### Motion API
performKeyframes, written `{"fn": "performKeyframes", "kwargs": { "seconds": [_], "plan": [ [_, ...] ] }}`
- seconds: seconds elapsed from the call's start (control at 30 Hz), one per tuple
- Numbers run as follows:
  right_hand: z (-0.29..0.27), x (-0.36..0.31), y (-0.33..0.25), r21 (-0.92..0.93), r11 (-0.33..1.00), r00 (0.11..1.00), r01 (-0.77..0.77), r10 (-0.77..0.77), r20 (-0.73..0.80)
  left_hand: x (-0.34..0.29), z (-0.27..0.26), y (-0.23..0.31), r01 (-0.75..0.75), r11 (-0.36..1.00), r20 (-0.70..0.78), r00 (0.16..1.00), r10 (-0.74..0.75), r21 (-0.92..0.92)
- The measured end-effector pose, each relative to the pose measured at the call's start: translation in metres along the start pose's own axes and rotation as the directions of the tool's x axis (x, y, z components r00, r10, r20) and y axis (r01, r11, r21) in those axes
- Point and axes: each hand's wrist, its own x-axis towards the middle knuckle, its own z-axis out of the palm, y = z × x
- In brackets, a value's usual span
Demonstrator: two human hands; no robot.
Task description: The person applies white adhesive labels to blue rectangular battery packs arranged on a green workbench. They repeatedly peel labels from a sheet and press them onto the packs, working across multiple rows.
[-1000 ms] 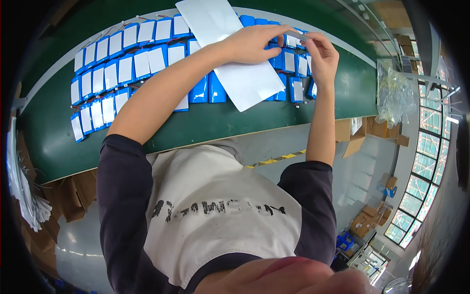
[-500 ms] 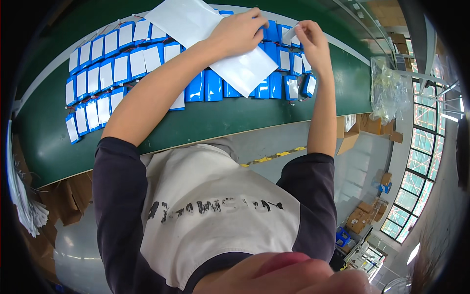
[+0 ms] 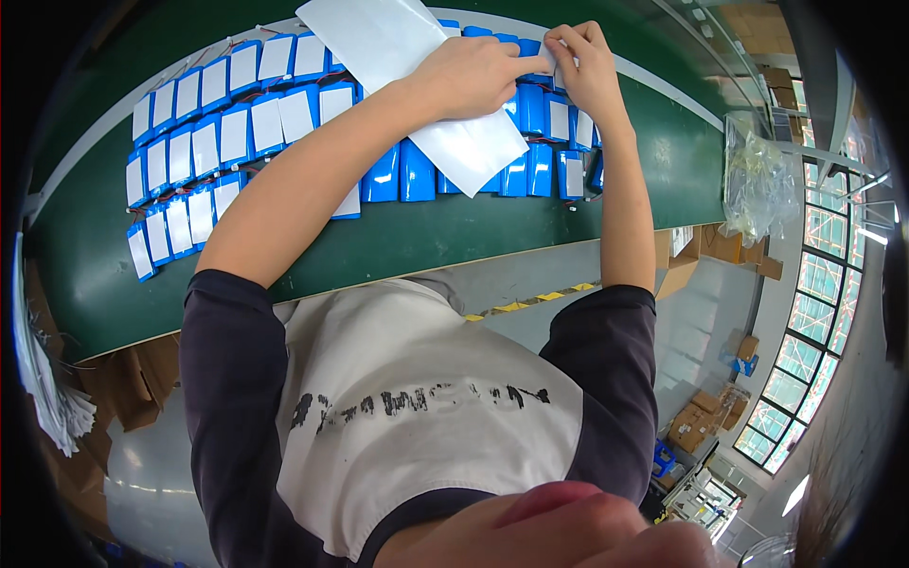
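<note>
Rows of blue battery packs (image 3: pixel 417 172) with thin wires lie on the green table; many carry white rectangular labels (image 3: pixel 234 135). My left hand (image 3: pixel 469 80) is over a glossy white sheet (image 3: pixel 365 43), which slants across the packs. Its index finger stretches toward the right hand while the other fingers curl on the sheet; their grip is partly hidden. At the far right of the rows, my right hand (image 3: pixel 585 71) pinches a small white label (image 3: pixel 546 59) at a pack, beside the left fingertip. The pack under it is mostly covered by the fingers.
The green table (image 3: pixel 454 241) has a near edge running across in front of my body. Clear plastic bags (image 3: pixel 757 180) hang at its right end. Cardboard boxes (image 3: pixel 696 421) stand on the floor to the right, and a stack of white sheets (image 3: pixel 52 379) is at the left.
My right hand has moved slightly left and brought the label down to a pack. My left index finger has extended toward it. The white sheet has turned a little and shifted along with the left hand.
</note>
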Motion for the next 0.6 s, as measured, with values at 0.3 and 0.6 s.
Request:
{"fn": "performKeyframes", "kwargs": {
  "seconds": [0.3, 0.6],
  "plan": [
    [0.014, -0.007, -0.002, 0.068, 0.993, 0.995, -0.1, 0.1, 0.01, 0.005, 0.014, 0.003, 0.018, 0.996, 0.052, 0.998, -0.023, 0.09],
    [0.012, 0.011, -0.028, -0.074, 0.995, 0.979, -0.072, 0.056, -0.196, 0.001, 0.006, 0.001, -0.026, 0.993, -0.043, 0.999, 0.031, 0.112]
  ]
}}
